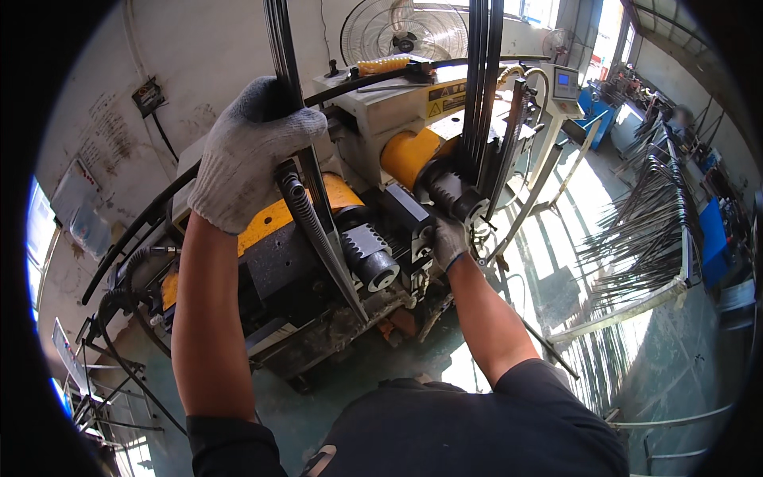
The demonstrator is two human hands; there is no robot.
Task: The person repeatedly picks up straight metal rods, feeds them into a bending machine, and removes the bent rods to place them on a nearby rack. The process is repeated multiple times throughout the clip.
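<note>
My left hand, in a whitish knit glove, is raised and closed around long dark metal bars that stand upright, its thumb lying across them. Below it a bar with a coiled spring slants down in front of the machine. My right hand, also gloved, is low at the machine's front, against a black block with a pale top; its fingers are mostly hidden. Just above that hand is a black toothed cylinder. A second toothed cylinder sits to the left. More dark bars stand upright behind the right cylinder.
The machine has yellow cylindrical housings and black hoses at its left. Behind stands a large fan. A control box with a blue screen is on the right, beyond it a rack heaped with thin metal rods. A blurred person stands far right.
</note>
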